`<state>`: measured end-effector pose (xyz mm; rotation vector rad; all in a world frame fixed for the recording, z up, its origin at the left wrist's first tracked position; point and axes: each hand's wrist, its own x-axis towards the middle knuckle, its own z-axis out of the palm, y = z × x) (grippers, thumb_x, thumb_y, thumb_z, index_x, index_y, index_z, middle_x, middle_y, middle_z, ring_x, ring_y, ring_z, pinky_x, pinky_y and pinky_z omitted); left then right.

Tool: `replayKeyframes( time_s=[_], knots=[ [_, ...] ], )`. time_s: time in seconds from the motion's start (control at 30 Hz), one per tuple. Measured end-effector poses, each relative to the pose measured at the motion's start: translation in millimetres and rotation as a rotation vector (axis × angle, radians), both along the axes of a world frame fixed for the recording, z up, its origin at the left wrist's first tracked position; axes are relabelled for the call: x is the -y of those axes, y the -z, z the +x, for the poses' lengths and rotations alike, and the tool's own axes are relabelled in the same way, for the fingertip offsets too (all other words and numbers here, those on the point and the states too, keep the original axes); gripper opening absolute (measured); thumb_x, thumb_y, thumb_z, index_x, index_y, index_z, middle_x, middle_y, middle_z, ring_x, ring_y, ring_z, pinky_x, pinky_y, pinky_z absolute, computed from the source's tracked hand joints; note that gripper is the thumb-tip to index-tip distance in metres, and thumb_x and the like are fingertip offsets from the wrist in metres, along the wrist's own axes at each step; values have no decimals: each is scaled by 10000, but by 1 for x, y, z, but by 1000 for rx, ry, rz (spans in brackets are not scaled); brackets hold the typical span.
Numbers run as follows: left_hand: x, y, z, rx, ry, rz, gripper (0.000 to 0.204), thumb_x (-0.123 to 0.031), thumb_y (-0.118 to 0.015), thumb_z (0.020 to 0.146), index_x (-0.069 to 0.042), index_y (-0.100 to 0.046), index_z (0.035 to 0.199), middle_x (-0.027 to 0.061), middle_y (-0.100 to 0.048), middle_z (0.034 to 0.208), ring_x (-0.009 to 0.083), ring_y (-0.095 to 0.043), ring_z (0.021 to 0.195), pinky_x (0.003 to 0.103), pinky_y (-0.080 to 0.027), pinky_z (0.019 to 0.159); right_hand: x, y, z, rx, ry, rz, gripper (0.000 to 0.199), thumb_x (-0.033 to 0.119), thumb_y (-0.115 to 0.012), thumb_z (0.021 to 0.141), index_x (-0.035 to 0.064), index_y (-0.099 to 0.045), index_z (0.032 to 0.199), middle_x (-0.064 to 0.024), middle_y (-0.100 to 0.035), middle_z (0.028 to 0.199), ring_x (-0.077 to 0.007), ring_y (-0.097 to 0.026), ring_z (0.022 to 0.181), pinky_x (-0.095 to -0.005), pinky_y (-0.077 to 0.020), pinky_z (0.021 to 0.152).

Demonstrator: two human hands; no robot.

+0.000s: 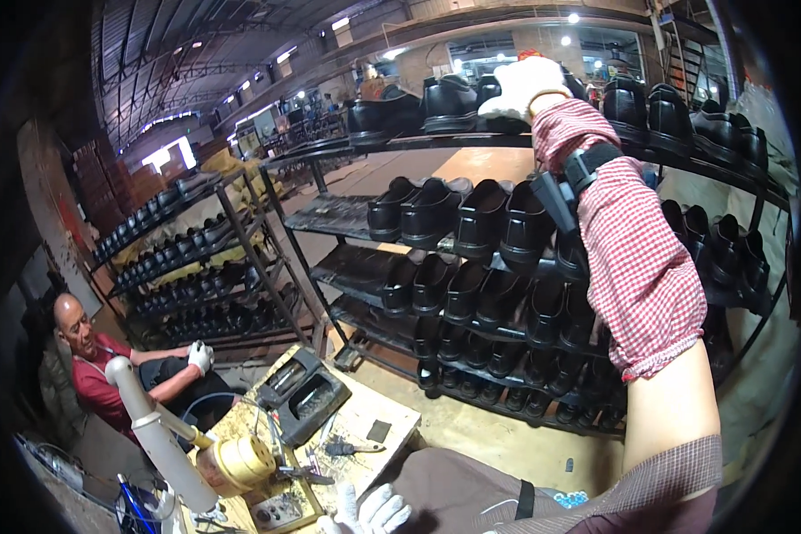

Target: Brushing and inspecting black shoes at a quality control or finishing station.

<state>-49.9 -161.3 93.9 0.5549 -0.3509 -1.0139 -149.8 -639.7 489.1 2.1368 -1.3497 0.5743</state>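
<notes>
My right hand [523,89], in a white glove, reaches up to the top shelf of a dark metal rack [325,147]. Its fingers bend down around a black shoe [488,86], and the glove covers most of that shoe. Beside it on the same shelf stand another black shoe [449,102] and several more. A red-and-white checked sleeve [641,258] covers my right forearm, with a dark strapped device [587,169] at the wrist. Low in the view, my left hand [378,512], also white-gloved, is open with its fingers apart, near the workbench [392,423] edge.
Lower rack shelves carry rows of black shoes [485,218]. On the bench are a dark tray [303,396], a brush [351,448] and a yellow cylindrical device [236,465] beside a pale pipe [151,427]. A seated person [93,365] in red is at left, near another shoe rack [196,240].
</notes>
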Motion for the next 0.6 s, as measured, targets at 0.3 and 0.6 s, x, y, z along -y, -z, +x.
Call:
replayKeyframes(
  time_s=[0.3, 0.6],
  knots=[
    [-20, 7, -38, -40, 26, 11, 950, -665, -485, 997, -5, -209, 1622, 286, -328, 1617, 457, -430, 1423, 606, -335, 1203, -14, 10, -45, 107, -175, -89, 709, 647, -625, 874, 85, -695, 1301, -170, -712, 1260, -337, -676, 1173, -445, -500, 1063],
    [-25, 5, -50, -14, -150, 66, 1098, -826, -579, 819, -196, -229, 1648, 232, -407, 1586, 409, -443, 1436, 580, -349, 1206, -263, 194, -62, -267, -1306, 52, 232, 262, -764, 777, 135, -744, 970, -12, -669, 814, -183, -685, 706, -370, -528, 567]
  ],
)
